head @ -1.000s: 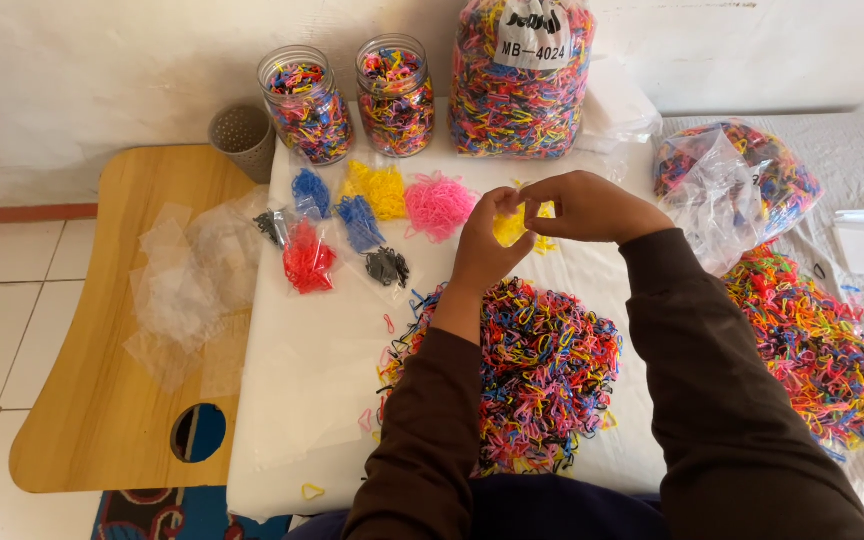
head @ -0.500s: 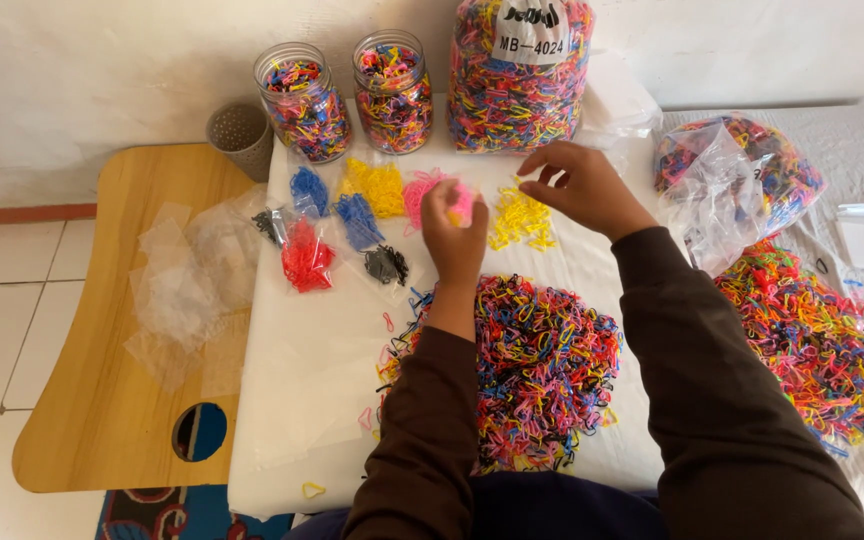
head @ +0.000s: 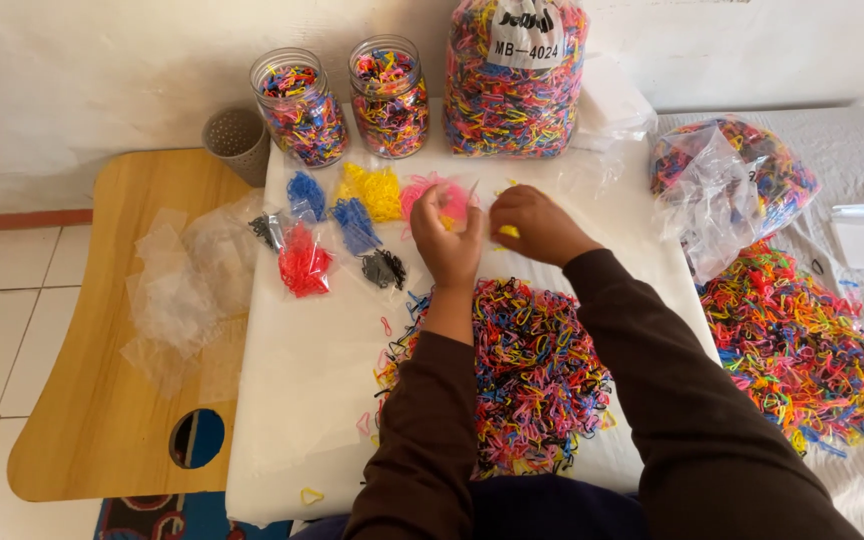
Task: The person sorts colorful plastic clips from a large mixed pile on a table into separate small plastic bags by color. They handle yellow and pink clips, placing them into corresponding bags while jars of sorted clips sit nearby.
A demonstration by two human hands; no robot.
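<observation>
pink bands under curled left hand

My one camera sits on my head, looking steeply down and forward over my arms at the white table. It hangs fairly near, facing the wall behind.

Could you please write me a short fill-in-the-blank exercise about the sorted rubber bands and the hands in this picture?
1. The left hand rests on the small pile of ____ bands.
2. The right hand pinches a few ____ bands.
3. Beside the big bag at the back stand ____ clear jars of mixed bands.
4. The grey cup stands on the ____ board.

Missing words: pink; yellow; two; wooden
</observation>
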